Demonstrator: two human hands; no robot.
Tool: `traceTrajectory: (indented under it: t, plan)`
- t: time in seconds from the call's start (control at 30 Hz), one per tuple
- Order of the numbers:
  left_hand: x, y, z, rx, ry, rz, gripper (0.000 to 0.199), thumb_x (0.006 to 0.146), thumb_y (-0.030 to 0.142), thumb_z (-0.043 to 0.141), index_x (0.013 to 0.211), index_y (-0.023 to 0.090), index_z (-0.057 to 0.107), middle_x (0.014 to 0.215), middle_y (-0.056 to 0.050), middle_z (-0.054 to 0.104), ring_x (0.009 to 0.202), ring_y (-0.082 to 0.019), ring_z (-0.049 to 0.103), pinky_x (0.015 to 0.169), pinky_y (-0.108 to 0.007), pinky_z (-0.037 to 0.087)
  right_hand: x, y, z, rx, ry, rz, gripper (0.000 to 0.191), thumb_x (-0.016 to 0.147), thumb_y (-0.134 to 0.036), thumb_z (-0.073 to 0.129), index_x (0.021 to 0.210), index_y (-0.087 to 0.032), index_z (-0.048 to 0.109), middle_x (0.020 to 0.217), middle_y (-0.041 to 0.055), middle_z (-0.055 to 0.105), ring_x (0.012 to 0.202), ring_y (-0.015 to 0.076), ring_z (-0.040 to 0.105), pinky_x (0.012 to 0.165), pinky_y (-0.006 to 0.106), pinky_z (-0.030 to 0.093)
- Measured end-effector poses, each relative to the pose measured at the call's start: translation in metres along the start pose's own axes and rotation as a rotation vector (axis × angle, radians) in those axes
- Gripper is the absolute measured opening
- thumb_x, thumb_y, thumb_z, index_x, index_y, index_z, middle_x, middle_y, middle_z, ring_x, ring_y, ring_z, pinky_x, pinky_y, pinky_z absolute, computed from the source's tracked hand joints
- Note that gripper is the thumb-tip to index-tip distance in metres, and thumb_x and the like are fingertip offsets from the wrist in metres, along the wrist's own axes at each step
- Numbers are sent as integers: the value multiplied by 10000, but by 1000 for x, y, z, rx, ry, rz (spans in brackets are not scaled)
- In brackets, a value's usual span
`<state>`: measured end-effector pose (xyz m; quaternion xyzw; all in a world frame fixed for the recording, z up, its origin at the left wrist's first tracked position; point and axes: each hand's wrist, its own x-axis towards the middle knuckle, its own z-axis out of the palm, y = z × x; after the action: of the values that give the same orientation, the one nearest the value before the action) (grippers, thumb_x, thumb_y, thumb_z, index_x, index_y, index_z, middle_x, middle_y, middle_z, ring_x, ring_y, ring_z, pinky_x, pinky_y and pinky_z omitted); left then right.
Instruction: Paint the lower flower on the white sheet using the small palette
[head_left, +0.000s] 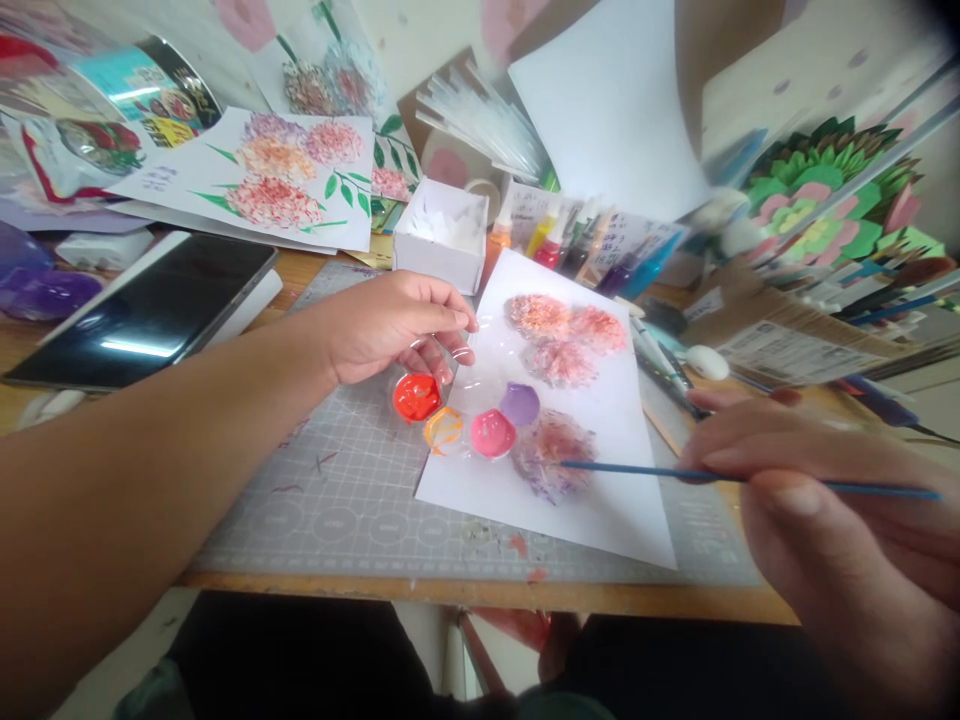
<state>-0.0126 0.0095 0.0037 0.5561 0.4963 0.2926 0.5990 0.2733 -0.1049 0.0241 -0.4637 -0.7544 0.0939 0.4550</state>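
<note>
- Wooden desk (pixel 480 596): a narrow strip runs along the mat's near edge.
- Gray cutting mat (pixel 330 500): bare grid shows left of the paper and between the paper and the mat's near edge.
- White paper (pixel 634 490): lies aslant, its near right corner close to the mat's near edge; three blooms (pixel 566 340) sit toward its far edge, a fourth nearer the near edge.
- Right hand (pixel 810 520): off the paper's right edge, grasping the brush between thumb and fingers.
- Left hand (pixel 397 320): at the paper's left edge, pinching the palette.
- White box (pixel 439 250): beside the paper's far left corner.
- Clear palette (pixel 463 425): straddles the paper's left edge, purple cup beside the fourth bloom.
- Blue brush (pixel 637 469): crosses the paper's right edge, tip at that bloom; contact unclear.
</note>
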Motion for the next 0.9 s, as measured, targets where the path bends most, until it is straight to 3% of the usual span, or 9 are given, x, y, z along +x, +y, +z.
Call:
traceTrajectory:
  t: [0.1, 0.2, 0.5, 0.6, 0.77, 0.9]
  plan:
    - [0, 0, -2, -12, 13, 5, 76, 802, 241, 601, 833, 175, 624, 744, -66, 731, 477, -117, 635, 424, -199, 441, 1, -2, -1, -29, -60, -50, 157, 840, -238, 567, 939, -299, 672, 941, -23, 686, 1005, 164, 619, 1090, 345, 391]
    - [0, 0, -2, -18, 20, 11, 74, 803, 234, 596, 830, 171, 622, 746, -64, 732, 470, -117, 634, 425, -201, 442, 3, 0, -1, -14, -86, -105, 162, 843, -209, 560, 943, -279, 667, 932, -17, 684, 1004, 167, 624, 1082, 359, 407]
    - [0, -1, -3, -21, 17, 26, 86, 794, 249, 606, 832, 174, 621, 744, -62, 731, 476, -123, 637, 431, -208, 441, 4, -2, 1, -66, -130, -115, 146, 845, -198, 559, 915, -270, 665, 932, -24, 687, 1061, 139, 612, 1071, 269, 399]
    - [1, -1, -3, -23, 16, 28, 94, 792, 259, 610, 834, 175, 623, 750, -64, 732, 472, -123, 635, 423, -208, 437, 4, -1, 2, -89, -117, -90, 130, 853, -215, 553, 892, -273, 662, 917, -28, 694, 1030, 126, 619, 1057, 249, 402]
    - [0, 0, -1, -24, 23, 29, 90, 789, 244, 610, 831, 166, 620, 736, -70, 729, 472, -122, 633, 426, -207, 440, 4, 3, 1, -24, -75, -97, 132, 854, -205, 550, 882, -261, 666, 861, -16, 687, 948, 148, 636, 1045, 312, 432]
    - [-1, 1, -1, -19, 33, 27, 87, 795, 244, 603, 837, 171, 624, 745, -66, 732, 481, -124, 638, 439, -213, 451, 3, 0, 5, -94, -40, -53, 166, 867, -201, 524, 887, -292, 661, 877, -36, 693, 976, 125, 625, 1056, 270, 408]
